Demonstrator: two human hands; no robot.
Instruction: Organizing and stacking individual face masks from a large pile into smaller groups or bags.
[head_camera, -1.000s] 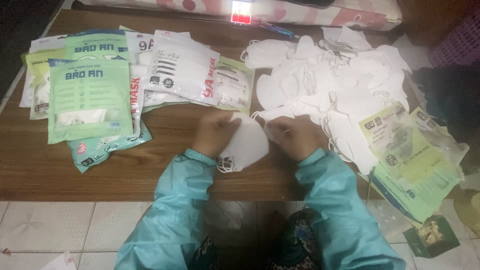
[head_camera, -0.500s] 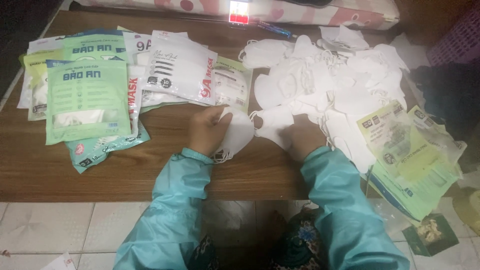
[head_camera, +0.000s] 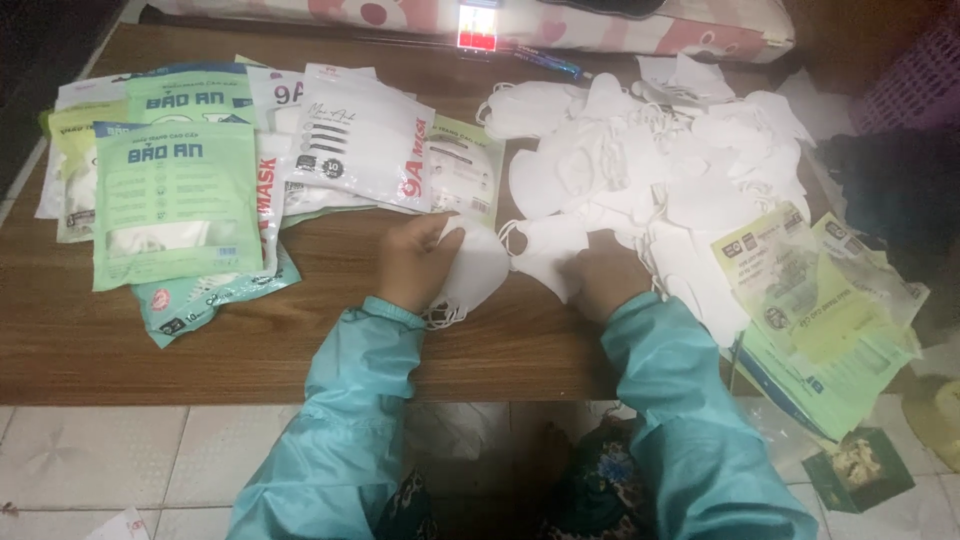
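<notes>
Two hands at frame centre: left hand (head_camera: 415, 262) closed on a white face mask (head_camera: 475, 270) just above the brown desk (head_camera: 150, 360); right hand (head_camera: 605, 280) pressed on a second white mask (head_camera: 548, 255), fingers curled, grip unclear. Loose mask pile (head_camera: 660, 160) upper right; green packets (head_camera: 175, 200) upper left.

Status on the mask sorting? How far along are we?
Done, it seems: sealed mask packets lie stacked at the table's left. In hand: the left hand holds one white mask, and the right hand rests on another mask at the edge of the loose pile. Left: that large loose pile, plus flat green pouches at right.
</notes>
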